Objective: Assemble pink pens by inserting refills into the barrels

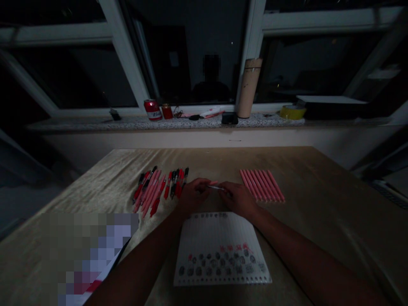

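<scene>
Above the top edge of a lined notepad sheet point(219, 238), both my hands meet at a slim pen point(216, 187), pinkish at its left end and pale along the middle. The fingers of my left hand point(195, 193) are closed around the left end. My right hand point(239, 197) pinches the other end, and its fingers hide the tip. Dark smudges and red marks cover much of the sheet. To the left of my left hand lie a loose pile of pink, red and black pens point(148, 191) and a smaller group of red and black pens point(175, 182). Right of my right hand, several pink pens point(262, 185) form a neat row.
A pale cloth covers the table point(299, 170). On the window sill behind stand a red can point(153, 110), a red jar point(167, 111), a tall tan cylinder point(250, 89), a small black object point(230, 118) and yellow tape point(292, 112). The lower left is pixelated.
</scene>
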### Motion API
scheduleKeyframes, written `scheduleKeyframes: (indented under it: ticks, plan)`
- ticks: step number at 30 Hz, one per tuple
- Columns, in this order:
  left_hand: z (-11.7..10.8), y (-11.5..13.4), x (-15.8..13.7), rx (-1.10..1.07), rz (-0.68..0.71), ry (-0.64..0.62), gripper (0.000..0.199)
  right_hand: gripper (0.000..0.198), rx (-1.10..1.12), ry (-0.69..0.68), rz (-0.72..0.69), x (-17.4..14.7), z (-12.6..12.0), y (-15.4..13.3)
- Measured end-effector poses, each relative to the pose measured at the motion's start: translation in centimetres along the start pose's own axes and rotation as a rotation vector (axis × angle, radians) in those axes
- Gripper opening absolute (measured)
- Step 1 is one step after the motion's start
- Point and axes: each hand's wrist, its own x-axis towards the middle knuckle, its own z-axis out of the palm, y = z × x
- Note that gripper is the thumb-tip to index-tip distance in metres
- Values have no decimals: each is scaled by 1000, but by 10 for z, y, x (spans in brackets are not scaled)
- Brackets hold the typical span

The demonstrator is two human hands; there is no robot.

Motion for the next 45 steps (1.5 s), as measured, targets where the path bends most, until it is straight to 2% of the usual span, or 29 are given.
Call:
scheduleKeyframes:
  ticks: [3, 7, 11, 14, 17, 23, 31, 35, 38, 41, 43, 45]
  plan:
    - [-2, -8, 3, 99, 59, 44, 29, 25, 19, 10, -7, 0, 0, 0]
    - [-6, -16, 9, 407, 158, 131, 21, 24, 19, 2, 20, 1, 0, 0]
    - [-8, -19, 10, 708, 218, 66, 23, 24, 29, -13, 29, 0, 1, 1]
    - [-7, -17, 9, 807, 219, -12, 21, 26, 41, -17, 37, 0, 0, 0]
    - [-6, -13, 9, 864, 222, -34, 19, 31, 53, -27, 34, 0, -1, -1]
    - [-3, -6, 9, 839, 198, -74, 18, 25, 22, -22, 91, -1, 2, 2]
    - [-2, -12, 9, 664, 188, -75, 21, 21, 85, 7, 53, 0, 1, 3]
    - [-1, -3, 8, 598, 176, -23, 15, 18, 110, 27, 59, 0, 1, 3]
    - [-3, 5, 5, 539, 225, 61, 8, 17, 109, 83, 70, 0, 3, 5]
    - [-4, 9, 2, 498, 283, 129, 9, 17, 104, 112, 76, 0, 4, 6]
    - [-5, 9, 1, 494, 301, 125, 13, 16, 96, 110, 74, 0, 4, 7]
    - [-3, 8, 0, 501, 293, 67, 17, 14, 93, 107, 66, 0, 4, 6]
